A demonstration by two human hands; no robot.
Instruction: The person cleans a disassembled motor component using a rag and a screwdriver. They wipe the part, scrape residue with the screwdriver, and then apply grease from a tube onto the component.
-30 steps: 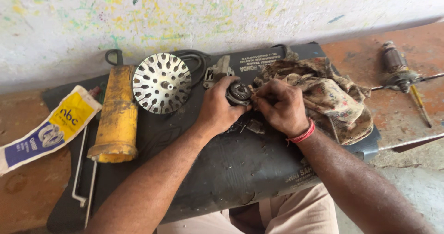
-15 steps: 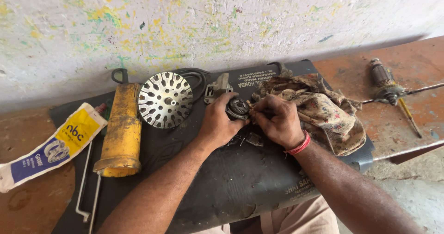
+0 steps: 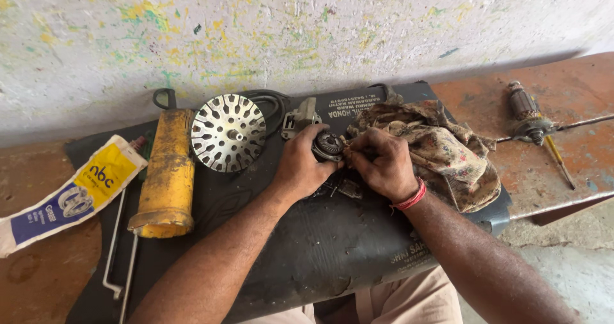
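On the worktop (image 3: 575, 164), a black mat (image 3: 307, 247) carries a removed slotted metal disc (image 3: 228, 133) and yellow grease gun (image 3: 165, 173), while both hands, left (image 3: 300, 167) gripping, right (image 3: 382, 164) pinching, work the small round bearing part (image 3: 329, 145), unfinished.

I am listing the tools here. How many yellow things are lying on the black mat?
2. A yellow grease gun lies left of the slotted disc. A yellow and blue tube lies at the mat's left edge, partly off it. The rag may hide others.

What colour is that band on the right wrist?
Red: the wristband shows clearly in the head view.
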